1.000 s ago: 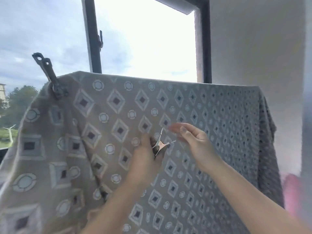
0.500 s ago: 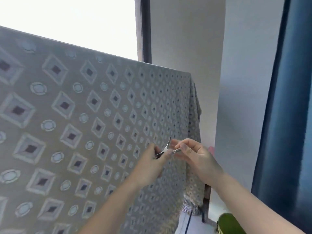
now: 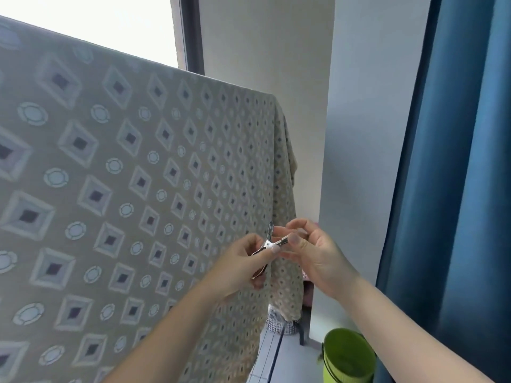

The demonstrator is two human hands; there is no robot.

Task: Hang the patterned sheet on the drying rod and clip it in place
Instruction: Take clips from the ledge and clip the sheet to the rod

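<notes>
The patterned sheet (image 3: 132,172), beige with grey diamonds and circles, hangs draped over the drying rod, which the cloth hides; its top edge slants down to the right. In front of its lower right part, my left hand (image 3: 240,268) grips the handles of a metal clip (image 3: 267,244). My right hand (image 3: 312,252) is right beside it and pinches the clip's other end between thumb and fingers.
A blue curtain (image 3: 453,161) hangs at the right. A green bucket (image 3: 347,357) stands low right beside a dark stool leg. The window frame (image 3: 193,34) and a white wall rise behind the sheet.
My view has swung right, away from the dark clip on the sheet's left end. My right hand has come in and taken hold of the metal clip that my left hand carries.
</notes>
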